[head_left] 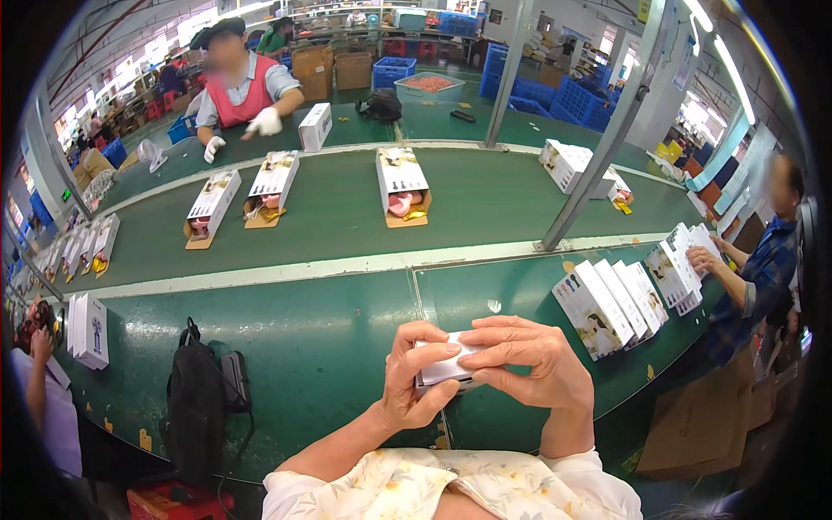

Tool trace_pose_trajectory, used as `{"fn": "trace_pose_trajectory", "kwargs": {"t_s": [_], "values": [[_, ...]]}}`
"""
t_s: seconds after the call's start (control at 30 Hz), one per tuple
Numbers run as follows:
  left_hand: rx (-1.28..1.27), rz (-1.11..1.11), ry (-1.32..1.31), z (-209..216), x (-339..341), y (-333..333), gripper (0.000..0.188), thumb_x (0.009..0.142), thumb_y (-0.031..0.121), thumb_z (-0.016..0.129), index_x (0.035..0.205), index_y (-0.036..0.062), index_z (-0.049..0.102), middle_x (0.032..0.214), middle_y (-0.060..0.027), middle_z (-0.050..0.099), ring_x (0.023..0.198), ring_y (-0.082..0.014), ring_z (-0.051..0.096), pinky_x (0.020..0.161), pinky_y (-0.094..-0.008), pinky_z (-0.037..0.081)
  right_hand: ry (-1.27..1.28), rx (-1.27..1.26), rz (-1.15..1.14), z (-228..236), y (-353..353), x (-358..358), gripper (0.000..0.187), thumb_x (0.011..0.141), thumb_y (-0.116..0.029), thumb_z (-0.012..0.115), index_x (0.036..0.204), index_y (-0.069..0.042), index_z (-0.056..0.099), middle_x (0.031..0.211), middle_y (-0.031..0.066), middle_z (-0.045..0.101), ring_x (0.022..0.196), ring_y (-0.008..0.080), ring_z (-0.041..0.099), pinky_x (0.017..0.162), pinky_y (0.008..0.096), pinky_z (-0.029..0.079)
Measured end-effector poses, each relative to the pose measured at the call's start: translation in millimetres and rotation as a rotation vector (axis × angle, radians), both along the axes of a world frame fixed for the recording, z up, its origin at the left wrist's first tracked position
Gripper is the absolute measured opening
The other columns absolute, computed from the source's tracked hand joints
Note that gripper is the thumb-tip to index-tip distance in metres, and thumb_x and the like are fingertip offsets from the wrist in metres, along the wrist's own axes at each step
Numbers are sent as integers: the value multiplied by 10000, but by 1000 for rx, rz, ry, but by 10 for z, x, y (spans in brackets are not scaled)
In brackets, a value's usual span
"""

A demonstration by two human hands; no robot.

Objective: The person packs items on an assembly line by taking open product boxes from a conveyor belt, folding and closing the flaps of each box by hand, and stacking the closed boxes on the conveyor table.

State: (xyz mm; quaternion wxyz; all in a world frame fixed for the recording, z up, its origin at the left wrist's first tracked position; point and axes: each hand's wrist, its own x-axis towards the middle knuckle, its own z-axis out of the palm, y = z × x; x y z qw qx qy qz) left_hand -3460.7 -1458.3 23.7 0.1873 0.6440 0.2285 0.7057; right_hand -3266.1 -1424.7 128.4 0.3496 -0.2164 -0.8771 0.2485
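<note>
A white box is held up in front of me, its narrow end facing upward. My left hand grips its left side, the thumb low on the near face and the fingers bent over the edge. From the other side my right hand closes on it, fingers lying across the top end and thumb against the near side. The rest of the box is mostly hidden by my hands. To my right, several similar printed white boxes lean in a row on the green table.
A black bag and a dark case lie at left, near white boxes. Beyond a pale rail, open-ended boxes sit on a green belt. A metal post rises at right. Co-workers stand across, left and right.
</note>
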Motion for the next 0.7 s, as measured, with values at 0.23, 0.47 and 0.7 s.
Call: {"fn": "trace_pose_trajectory", "kwargs": {"t_s": [0.23, 0.47, 0.7], "values": [[46, 57, -8, -52, -357, -163, 333, 855, 108, 758, 1181, 145, 701, 1227, -152, 552, 1098, -272, 541, 906, -355, 461, 18, -21, 10, -153, -207, -463, 247, 821, -58, 799, 1064, -100, 796, 1128, 77, 764, 1189, 332, 664, 1022, 414, 528], [143, 132, 26, -59, -761, -209, 146, 863, 211, 803, 984, 152, 746, 1052, -88, 599, 1034, -294, 585, 987, -492, 477, 126, 3, -81, -484, -468, -724, 365, 851, -110, 803, 1211, -116, 744, 1465, 146, 561, 1382, 372, 508, 1086, 453, 477], [184, 152, 49, -79, -1177, -367, 163, 873, 265, 798, 940, 133, 728, 983, -79, 586, 981, -250, 584, 975, -512, 495, 204, 93, -147, -706, -659, -1022, 452, 698, -55, 893, 1116, -150, 750, 1424, 141, 568, 1309, 367, 568, 1063, 447, 498]]}}
